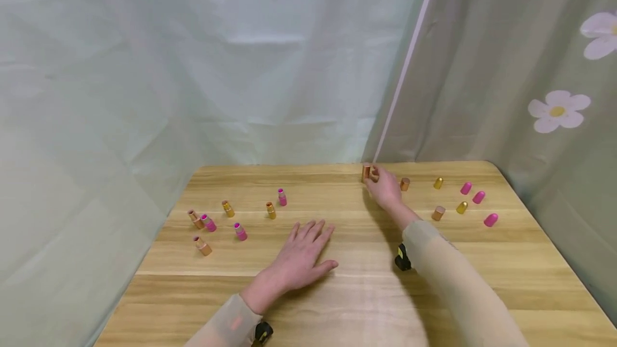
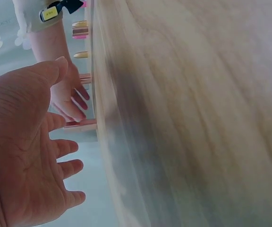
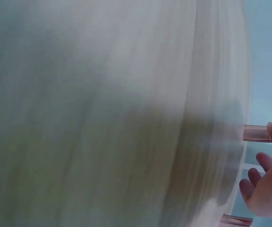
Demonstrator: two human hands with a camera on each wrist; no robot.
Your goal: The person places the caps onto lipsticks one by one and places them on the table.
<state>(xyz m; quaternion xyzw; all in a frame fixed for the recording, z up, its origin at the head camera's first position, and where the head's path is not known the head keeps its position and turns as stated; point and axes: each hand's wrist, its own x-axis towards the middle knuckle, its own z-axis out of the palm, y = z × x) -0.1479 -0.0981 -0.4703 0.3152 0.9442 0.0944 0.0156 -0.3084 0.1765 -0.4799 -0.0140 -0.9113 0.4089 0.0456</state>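
At the table's back edge my right hand (image 1: 385,189) pinches an upright copper lipstick tube (image 1: 366,172) between thumb and fingers. The right wrist view shows the same tube (image 3: 259,133) standing on the tabletop, with the right hand (image 3: 268,184) beside it. A short copper cap (image 1: 405,184) stands just right of that hand. My left hand (image 1: 301,258) is palm down over the middle of the table, fingers spread and holding nothing. In the left wrist view the left hand (image 2: 27,146) has its fingers extended.
Left on the wooden table (image 1: 366,293) stand several uncapped lipstick bases in copper, gold and pink, such as a pink one (image 1: 240,231). At the right are several caps: copper (image 1: 438,213), gold (image 1: 462,208) and pink (image 1: 491,220). A curtain (image 1: 289,68) hangs behind.
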